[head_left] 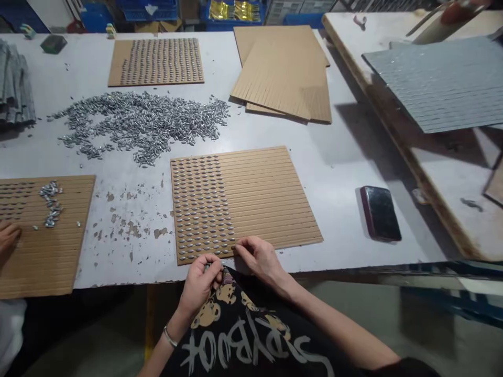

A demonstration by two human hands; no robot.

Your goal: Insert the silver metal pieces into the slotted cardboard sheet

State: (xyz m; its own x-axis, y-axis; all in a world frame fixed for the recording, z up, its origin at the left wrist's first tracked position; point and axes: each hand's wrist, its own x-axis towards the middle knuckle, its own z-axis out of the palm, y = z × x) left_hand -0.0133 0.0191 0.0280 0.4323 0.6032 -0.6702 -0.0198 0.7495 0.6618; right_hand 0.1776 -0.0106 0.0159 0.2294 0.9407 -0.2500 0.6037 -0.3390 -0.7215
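Note:
In front of me lies a grooved brown board (271, 193), its left part covered with rows of small silver oval metal pieces (200, 204). My right hand (261, 256) is at the board's front edge, thumb and forefinger pinched at the end of the filled rows. A dark speck shows at those fingertips, too small to make out. My left hand (202, 283) is just off the front edge, over the black printed shirt (243, 330), its fingers curled and pinched together. Whatever lies inside the left fingers is hidden. A loose heap of silver pieces (157, 123) spreads behind the board.
Another person's hand (8, 235) rests on a second board (51, 256) at left. A filled board (161, 63) and stacked brown boards (286, 78) lie farther back. A dark phone-like object (380, 213) lies right. Beyond it, a grey sheet (440, 84) overhangs a side table.

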